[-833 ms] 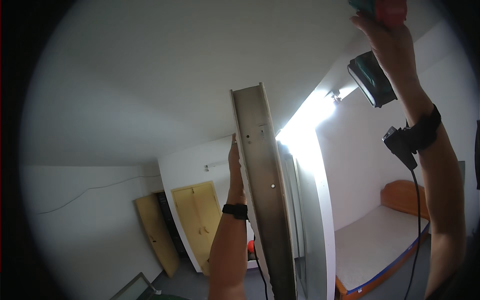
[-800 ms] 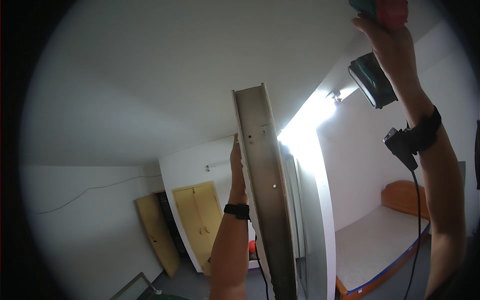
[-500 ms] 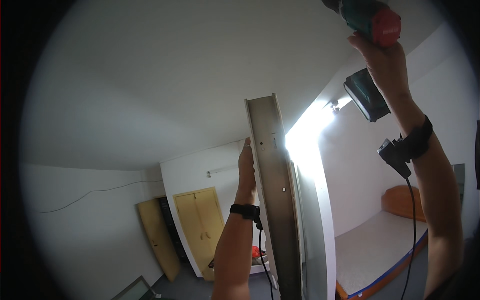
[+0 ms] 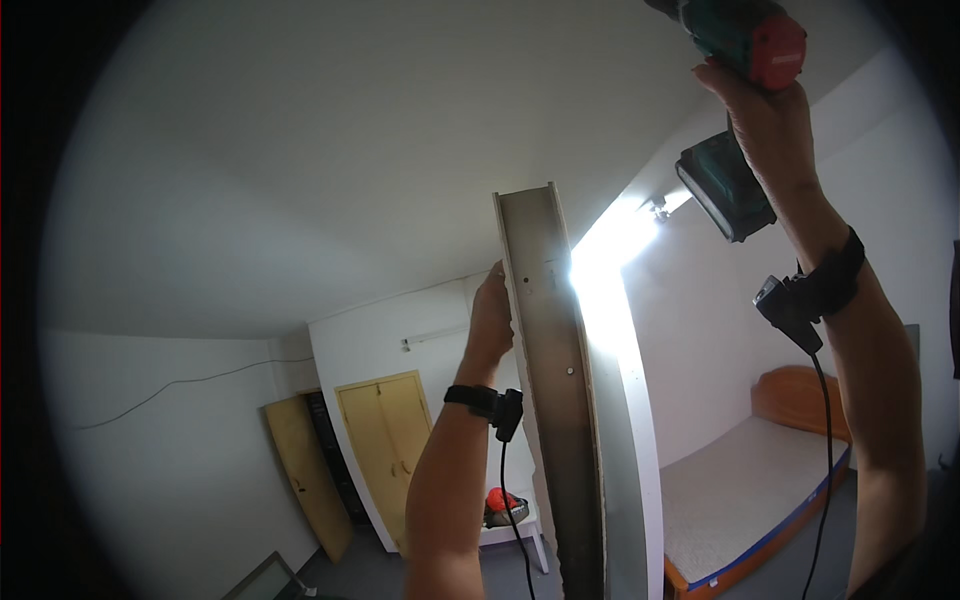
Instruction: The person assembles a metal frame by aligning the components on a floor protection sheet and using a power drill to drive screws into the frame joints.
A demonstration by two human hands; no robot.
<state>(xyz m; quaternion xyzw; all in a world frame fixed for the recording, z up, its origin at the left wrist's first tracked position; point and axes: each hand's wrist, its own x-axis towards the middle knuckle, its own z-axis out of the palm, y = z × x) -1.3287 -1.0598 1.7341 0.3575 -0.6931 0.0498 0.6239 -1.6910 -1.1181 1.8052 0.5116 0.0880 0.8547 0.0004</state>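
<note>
In front of me a long grey-brown metal channel [image 4: 545, 330] rises upright, leaning slightly, with raised side edges and small holes in its face. My left hand [image 4: 491, 312] is at the channel's left edge and curls behind it, so most of its fingers are hidden. High on the right, my right hand [image 4: 772, 125] is closed round the handle of a green and red cordless drill [image 4: 735, 40] with a dark battery [image 4: 725, 187] at its base. The drill's front end points up and left, apart from the channel, and is partly cut off by the upper edge.
A bright tube light [image 4: 620, 240] glows behind the channel. At right stands a wooden bed [image 4: 750, 500]. Yellow cupboard doors [image 4: 385, 440], an open door [image 4: 305, 480] and a white table [image 4: 535, 525] with a red item are farther off. Cables hang from both wrist straps.
My left hand has shifted slightly and its fingers now bend more behind the channel's edge. The view has turned a little, while the drill stays raised in my right hand.
</note>
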